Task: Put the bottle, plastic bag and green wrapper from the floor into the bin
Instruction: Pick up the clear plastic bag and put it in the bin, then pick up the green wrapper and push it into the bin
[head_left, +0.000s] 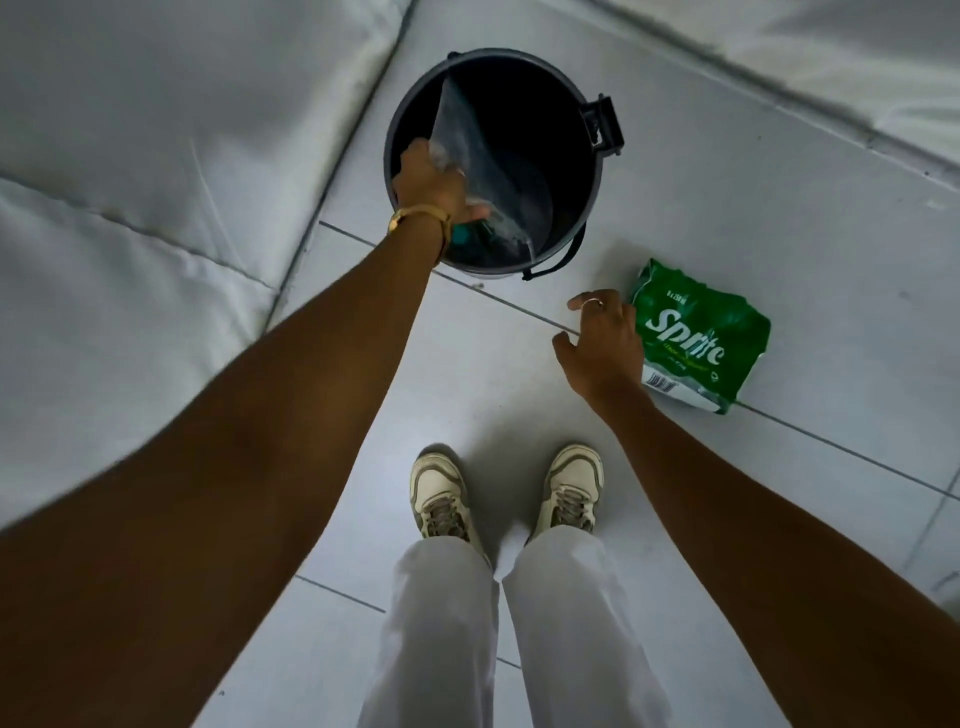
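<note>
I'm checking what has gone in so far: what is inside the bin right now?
In the bin, the clear plastic bag hangs from the left hand. Something teal shows beneath it; the rest is too dark to identify.

The light is dim, cool and even, with a grey-blue cast over the pale floor tiles (779, 234). Soft, faint shadows pool on the tiles around the shoes (441, 493). The inside of the bin (597, 171) is nearly black, with little detail. The clear plastic bag (478, 150) catches a weak sheen. Focus is fairly sharp at centre. Wide-angle distortion stretches the forearms toward the lower corners and bends the tile joints.
</note>
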